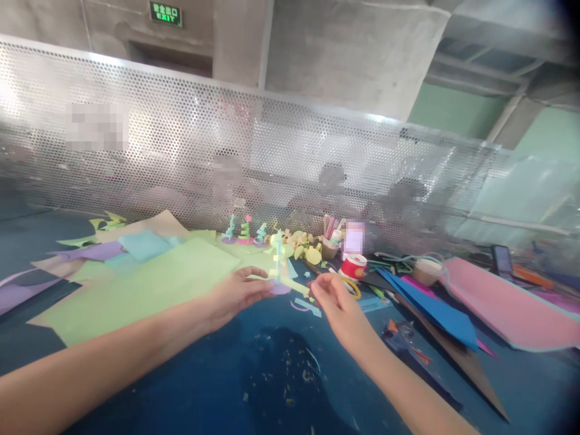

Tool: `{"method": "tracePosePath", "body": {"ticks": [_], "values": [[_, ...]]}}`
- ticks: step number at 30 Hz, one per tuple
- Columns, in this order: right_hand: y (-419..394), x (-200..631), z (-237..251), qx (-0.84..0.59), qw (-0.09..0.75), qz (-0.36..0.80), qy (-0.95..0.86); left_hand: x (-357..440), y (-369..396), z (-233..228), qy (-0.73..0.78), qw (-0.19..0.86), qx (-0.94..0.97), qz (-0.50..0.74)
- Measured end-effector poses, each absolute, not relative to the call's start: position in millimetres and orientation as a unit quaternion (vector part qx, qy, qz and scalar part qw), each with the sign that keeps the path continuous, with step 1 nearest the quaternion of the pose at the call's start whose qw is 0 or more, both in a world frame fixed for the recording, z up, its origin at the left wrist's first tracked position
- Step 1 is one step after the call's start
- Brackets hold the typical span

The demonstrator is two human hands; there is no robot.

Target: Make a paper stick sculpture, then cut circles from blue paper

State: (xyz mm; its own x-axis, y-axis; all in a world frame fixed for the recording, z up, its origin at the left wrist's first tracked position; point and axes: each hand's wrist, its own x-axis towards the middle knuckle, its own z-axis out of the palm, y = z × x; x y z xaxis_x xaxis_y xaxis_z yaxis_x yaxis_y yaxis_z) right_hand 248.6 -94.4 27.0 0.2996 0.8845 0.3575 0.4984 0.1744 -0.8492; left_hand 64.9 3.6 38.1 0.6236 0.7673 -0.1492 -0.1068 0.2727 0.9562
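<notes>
Both hands meet at the middle of the blue worktop (217,386), the left hand (235,293) pinching the base of a small upright paper figure (277,266) in a narrow grip. The right hand (335,302), at three o'clock of it, closes its fingers on a pale paper strip (299,289) at the figure's foot. A red tape roll (353,266) sits at one o'clock, a light green sheet (149,284) at nine.

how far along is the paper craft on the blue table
Done, it seems: three small paper figures stand by the mesh screen. In hand: the left hand and right hand pinch another pale paper figure on a purple base. Left: uncut green sheet, blue sheet, and loose strips.
</notes>
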Motion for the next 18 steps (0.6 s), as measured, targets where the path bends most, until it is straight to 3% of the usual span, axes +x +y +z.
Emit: {"method": "tracePosePath", "body": {"ticks": [7,14,18], "values": [[-100,258,37,-0.586,0.47,0.139,-0.645,64,8,42,0.322,0.7,0.553,0.318],[-104,256,48,-0.555,0.371,-0.04,-0.744,64,3,45,0.306,0.661,0.62,0.29],[-106,255,55,-0.51,0.271,-0.114,-0.809,62,2,44,0.303,0.631,0.657,0.28]]}}
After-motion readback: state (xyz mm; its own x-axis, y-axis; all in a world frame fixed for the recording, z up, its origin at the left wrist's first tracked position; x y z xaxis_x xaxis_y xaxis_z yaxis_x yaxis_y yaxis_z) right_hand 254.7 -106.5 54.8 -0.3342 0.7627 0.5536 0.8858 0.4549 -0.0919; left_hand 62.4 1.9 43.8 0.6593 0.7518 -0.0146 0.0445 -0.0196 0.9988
